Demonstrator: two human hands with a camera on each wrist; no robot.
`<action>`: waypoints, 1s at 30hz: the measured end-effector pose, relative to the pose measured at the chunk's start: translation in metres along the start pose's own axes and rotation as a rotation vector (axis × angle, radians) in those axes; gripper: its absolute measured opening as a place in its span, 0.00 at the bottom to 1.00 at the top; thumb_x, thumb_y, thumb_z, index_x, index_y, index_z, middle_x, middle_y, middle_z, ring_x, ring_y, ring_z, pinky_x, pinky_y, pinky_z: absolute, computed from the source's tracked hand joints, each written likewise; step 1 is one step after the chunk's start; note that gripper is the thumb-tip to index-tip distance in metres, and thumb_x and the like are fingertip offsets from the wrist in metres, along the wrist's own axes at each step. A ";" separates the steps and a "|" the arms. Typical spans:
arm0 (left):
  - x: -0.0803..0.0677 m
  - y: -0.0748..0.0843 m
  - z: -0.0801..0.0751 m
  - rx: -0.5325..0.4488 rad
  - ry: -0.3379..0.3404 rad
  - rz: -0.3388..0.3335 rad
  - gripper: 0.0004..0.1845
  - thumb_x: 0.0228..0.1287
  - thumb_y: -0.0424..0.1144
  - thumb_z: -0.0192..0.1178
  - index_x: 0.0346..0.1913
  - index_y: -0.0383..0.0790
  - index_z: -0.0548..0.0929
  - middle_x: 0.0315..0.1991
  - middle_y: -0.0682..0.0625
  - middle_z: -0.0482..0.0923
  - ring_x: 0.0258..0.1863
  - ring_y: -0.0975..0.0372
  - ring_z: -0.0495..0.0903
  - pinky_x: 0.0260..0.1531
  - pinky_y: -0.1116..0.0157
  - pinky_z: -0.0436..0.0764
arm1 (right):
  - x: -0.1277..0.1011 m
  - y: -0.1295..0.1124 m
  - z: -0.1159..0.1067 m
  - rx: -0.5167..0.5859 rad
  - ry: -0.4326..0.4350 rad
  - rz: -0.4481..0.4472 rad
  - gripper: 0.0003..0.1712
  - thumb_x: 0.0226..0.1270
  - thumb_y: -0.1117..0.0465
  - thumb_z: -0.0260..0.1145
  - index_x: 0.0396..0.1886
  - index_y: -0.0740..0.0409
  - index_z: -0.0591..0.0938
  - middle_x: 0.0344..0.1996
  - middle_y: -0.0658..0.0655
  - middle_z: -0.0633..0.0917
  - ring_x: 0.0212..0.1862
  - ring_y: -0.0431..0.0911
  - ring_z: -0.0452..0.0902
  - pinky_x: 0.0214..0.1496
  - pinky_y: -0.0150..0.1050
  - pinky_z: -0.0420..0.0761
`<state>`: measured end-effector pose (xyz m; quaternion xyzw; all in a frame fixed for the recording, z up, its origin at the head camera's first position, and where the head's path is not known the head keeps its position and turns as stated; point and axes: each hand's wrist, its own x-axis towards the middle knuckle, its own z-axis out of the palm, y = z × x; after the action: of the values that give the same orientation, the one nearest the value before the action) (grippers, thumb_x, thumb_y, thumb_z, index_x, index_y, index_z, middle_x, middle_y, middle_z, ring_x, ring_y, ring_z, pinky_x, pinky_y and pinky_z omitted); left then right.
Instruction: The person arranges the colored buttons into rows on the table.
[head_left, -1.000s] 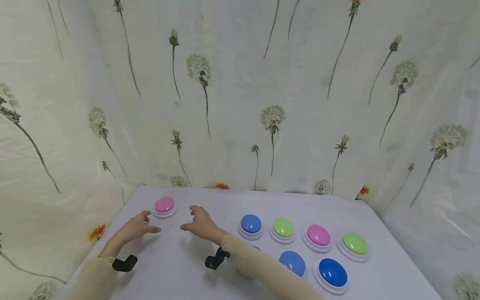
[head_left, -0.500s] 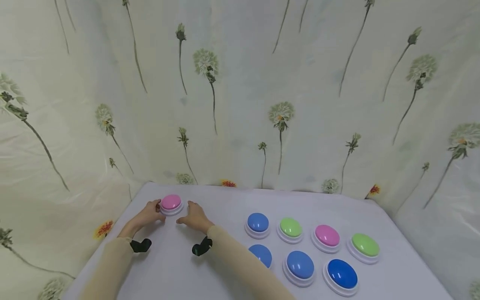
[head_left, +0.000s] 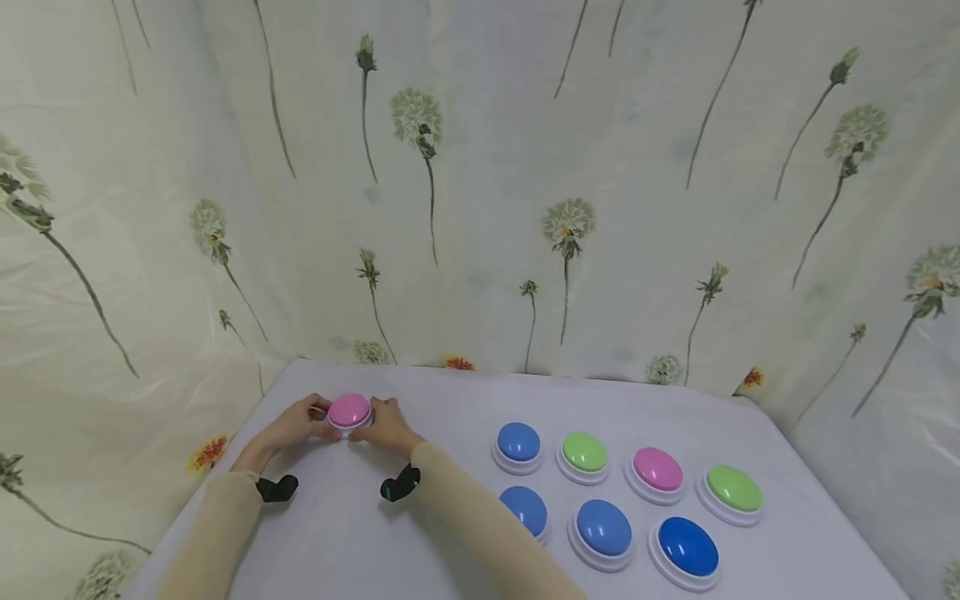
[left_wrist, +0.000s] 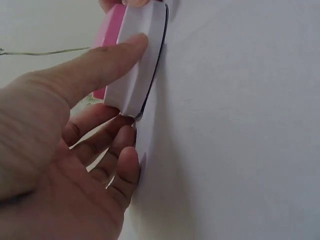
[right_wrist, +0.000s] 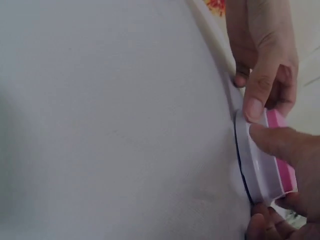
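A pink dome push button [head_left: 349, 409] on a round white base is at the far left of the table, between both hands. My left hand [head_left: 298, 422] grips its left side, thumb along the white base [left_wrist: 137, 60] and fingers curled at the far rim. From the other side my right hand [head_left: 387, 428] holds it, the thumb [right_wrist: 270, 140] pressed on the base and fingers bent around the edge. In the right wrist view both thumbs lie close together on the base. The button's dark bottom edge shows close over the white cloth.
To the right stand more push buttons in two rows. The back row has a blue button [head_left: 518, 442], two green ones and a pink button [head_left: 657, 469]. Nearer are blue buttons [head_left: 603, 527], one partly behind the right sleeve. A dandelion-print curtain [head_left: 480, 208] hangs behind the white table [head_left: 450, 392].
Both hands have moved in to the pink button, first the left, then the right, and now grip it from two sides. The head view has shifted slightly.
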<state>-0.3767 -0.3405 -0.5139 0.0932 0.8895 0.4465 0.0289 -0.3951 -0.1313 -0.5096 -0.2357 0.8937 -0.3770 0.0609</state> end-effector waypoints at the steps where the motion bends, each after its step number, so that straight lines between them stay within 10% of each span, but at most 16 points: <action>1: -0.001 0.001 0.001 0.007 0.002 0.013 0.29 0.51 0.39 0.73 0.53 0.29 0.73 0.52 0.34 0.76 0.55 0.45 0.74 0.57 0.48 0.72 | 0.000 0.001 0.000 0.006 0.010 0.002 0.41 0.52 0.53 0.75 0.62 0.67 0.73 0.53 0.62 0.76 0.55 0.49 0.68 0.61 0.42 0.73; 30: -0.039 0.038 -0.009 0.015 -0.049 0.042 0.28 0.50 0.42 0.72 0.46 0.31 0.69 0.48 0.38 0.75 0.48 0.52 0.76 0.42 0.61 0.77 | -0.027 -0.006 -0.019 0.094 -0.001 -0.112 0.39 0.51 0.48 0.76 0.63 0.53 0.74 0.58 0.51 0.80 0.54 0.43 0.77 0.51 0.33 0.79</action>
<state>-0.3341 -0.3332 -0.4796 0.1227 0.8897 0.4379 0.0405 -0.3749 -0.1097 -0.4938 -0.2825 0.8603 -0.4213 0.0509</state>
